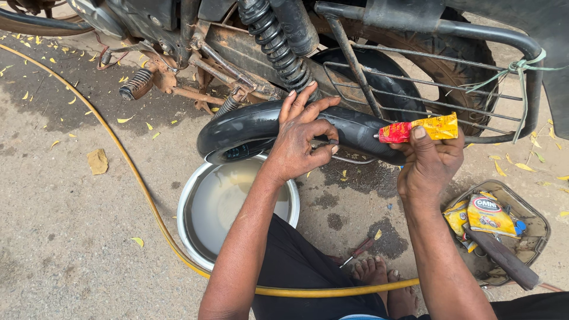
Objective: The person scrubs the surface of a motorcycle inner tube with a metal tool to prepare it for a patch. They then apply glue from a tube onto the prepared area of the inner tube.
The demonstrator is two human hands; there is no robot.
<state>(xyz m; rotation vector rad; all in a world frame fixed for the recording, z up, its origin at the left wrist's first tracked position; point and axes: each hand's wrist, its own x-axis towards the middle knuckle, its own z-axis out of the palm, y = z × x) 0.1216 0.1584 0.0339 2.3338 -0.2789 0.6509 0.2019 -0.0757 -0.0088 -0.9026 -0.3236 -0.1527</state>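
A motorcycle (355,41) fills the top of the frame, rear tyre at upper right. Below it, a black inner tube (249,127) runs left to right across the centre, above a steel basin of water (204,219) at lower centre. The left hand (299,142) grips the tube, fingers curled around it. The right hand (430,163) pinches a red and yellow glue tube (418,129), its long axis near level, nozzle pointing left at the inner tube. A tray of patches (536,228) sits lower right.
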